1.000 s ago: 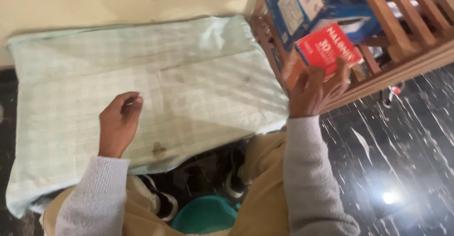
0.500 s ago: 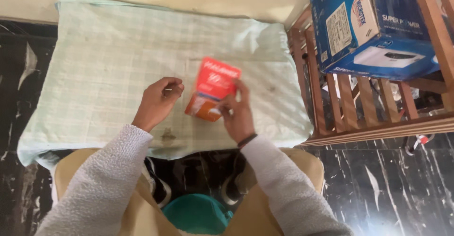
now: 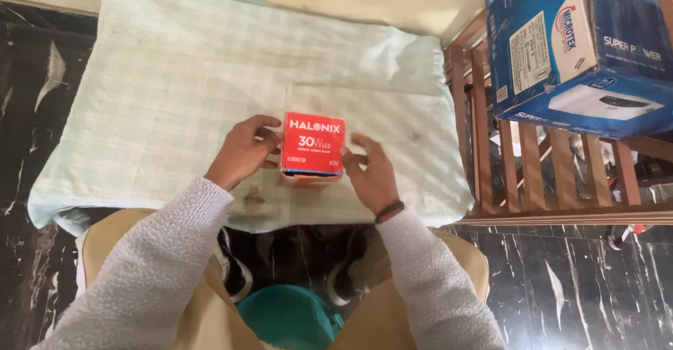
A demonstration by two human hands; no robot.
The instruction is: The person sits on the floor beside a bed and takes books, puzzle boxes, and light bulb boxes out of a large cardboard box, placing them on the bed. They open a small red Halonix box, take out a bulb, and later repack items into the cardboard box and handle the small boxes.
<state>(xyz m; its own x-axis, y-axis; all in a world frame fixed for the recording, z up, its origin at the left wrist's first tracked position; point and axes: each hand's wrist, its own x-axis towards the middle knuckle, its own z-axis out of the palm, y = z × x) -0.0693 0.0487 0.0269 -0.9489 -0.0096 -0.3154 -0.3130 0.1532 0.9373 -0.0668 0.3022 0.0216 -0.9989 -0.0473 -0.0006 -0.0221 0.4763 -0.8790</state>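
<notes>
Between the hands: a small red box (image 3: 313, 144) stands on the pale green checked cloth (image 3: 168, 90), its printed red face turned up toward the camera.
Left hand: the left hand (image 3: 244, 151) lies against the box's left side, fingers (image 3: 267, 138) curled and touching that edge.
Right hand: the right hand (image 3: 370, 175) sits just beside the box's right side, fingers (image 3: 359, 143) spread and open; whether they touch the box cannot be told.
Grip: the box is steadied from the left only; neither hand is wrapped around it.
Beneath the fingers: the cloth covers a flat padded surface on a dark marbled floor (image 3: 561, 280) and shows a few brownish stains near the box.
Right of the right fingers: a wooden slatted rack (image 3: 512, 175) stands well apart from the box, carrying a large blue carton (image 3: 561, 48).
Below the wrists: grey knitted sleeves (image 3: 161, 266), tan trousers and a teal round object (image 3: 287, 318) between the knees.
</notes>
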